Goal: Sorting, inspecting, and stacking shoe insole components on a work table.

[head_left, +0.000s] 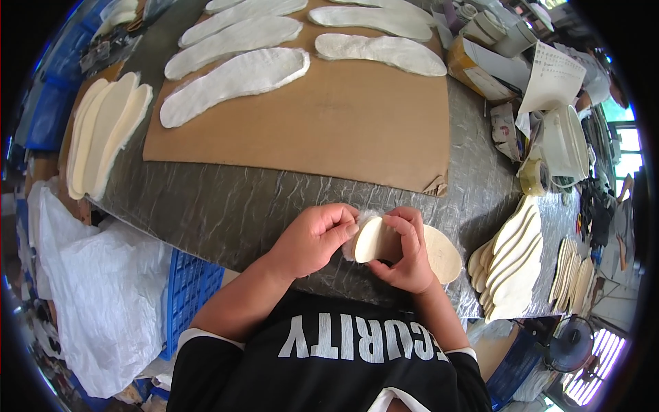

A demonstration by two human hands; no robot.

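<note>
Well off to the left of the left hand, a white plastic sheet is draped beside a blue crate, and up from these a fanned stack of cream insoles lies at the table edge. The left hand is seen closed, its thumb and fingertips pinched together on the fluffy white lining at the end of the cream insole. Above both hands, well apart from them, a brown cardboard sheet rests on the grey table, bearing rows of white fleece-covered insoles. The insole is held just above the near table edge, directly between the two hands and touching both. The right hand is clamped on it, thumb over the upper face and fingers curled round the edge. To the right of that hand, near it, another stack of cream insoles is fanned out, and further right a thinner stack is seen. Up and right, papers and boxes are piled.
</note>
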